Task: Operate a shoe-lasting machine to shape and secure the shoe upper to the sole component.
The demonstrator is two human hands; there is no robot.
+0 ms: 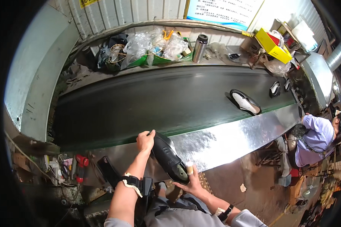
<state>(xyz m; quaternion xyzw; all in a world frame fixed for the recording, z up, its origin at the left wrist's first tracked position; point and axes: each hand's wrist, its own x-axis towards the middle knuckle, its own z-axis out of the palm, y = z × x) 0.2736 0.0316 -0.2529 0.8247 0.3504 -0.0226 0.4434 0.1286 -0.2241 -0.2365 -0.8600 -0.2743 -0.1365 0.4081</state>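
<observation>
A black slip-on shoe (pixel 165 153) is held tilted above the near edge of the metal ledge (pixel 216 143), with its upper facing up. My left hand (pixel 145 142) grips its toe end, thumb and fingers closed around the tip. At the heel end my right hand (pixel 193 182) is closed on the shoe from below and the side. A pale wrap covers one of its fingers. Beyond the ledge, another black shoe with a white inside (pixel 246 102) lies on the dark conveyor belt (pixel 151 102). Two smaller-looking shoes (pixel 275 89) are farther right on the belt.
A steel thermos (pixel 200 48) and green bins (pixel 140 62) of plastic bags line the back shelf, near a yellow box (pixel 273 45). A grey metal housing (pixel 38 75) stands left. A red tool (pixel 81 166) lies lower left. A person in a lavender shirt (pixel 316 136) sits at right.
</observation>
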